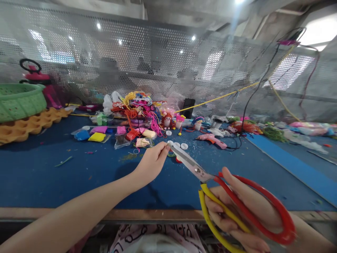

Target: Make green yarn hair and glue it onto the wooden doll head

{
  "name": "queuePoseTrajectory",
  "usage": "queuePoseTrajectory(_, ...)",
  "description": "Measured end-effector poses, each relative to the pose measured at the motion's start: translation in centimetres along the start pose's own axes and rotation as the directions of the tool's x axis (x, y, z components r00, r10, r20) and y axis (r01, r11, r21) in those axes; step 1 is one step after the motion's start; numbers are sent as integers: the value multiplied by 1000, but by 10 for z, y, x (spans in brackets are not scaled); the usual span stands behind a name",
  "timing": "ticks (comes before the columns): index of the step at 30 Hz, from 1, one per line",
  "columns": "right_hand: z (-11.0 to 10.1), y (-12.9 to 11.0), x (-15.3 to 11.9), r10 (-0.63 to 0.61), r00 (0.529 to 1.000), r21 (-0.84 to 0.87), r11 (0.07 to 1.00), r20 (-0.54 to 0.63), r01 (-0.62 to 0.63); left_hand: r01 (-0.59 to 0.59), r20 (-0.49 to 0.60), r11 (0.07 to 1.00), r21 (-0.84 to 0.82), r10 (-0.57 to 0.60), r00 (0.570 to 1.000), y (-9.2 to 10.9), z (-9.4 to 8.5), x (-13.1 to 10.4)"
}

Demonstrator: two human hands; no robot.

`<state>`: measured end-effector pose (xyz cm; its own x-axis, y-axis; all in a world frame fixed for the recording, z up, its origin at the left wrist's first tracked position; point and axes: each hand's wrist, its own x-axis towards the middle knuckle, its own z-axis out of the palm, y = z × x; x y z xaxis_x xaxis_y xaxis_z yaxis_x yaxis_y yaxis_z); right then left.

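The right hand (pixel 252 196) clamps the scissors (pixel 198 171) over the desk (pixel 92 172), near its front edge. The left hand (pixel 150 161) has its fingers together beside the blade tips, contents unclear; misjudged closing could nick them.

whatever sits between the left hand's (pixel 152 160) fingertips at the tip of the scissors (pixel 193 167) is too small to tell; the scissors' handles partly hide the right hand (pixel 237 207). far left of the scissors, the green basket (pixel 22 103) and egg tray (pixel 31 123) are cut off.
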<state>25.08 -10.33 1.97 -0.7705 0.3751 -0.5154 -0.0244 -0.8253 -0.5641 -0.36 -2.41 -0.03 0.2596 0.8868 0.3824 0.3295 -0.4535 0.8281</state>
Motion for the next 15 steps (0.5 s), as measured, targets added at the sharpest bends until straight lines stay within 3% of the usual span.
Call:
queuePoseTrajectory(6,0,-2,3,16,1000,31,999,16,-16,23,-13,1000,19,-22,1000,0,0,-1)
queuePoseTrajectory(10,0,0,2,35,995,56,998,92,-41,17,-31,1000,25,-16,999,-2,0,-1)
queuePoseTrajectory(15,0,2,1,28,997,69,997,65,-33,1,-44,1000,29,0,999,-1,0,-1)
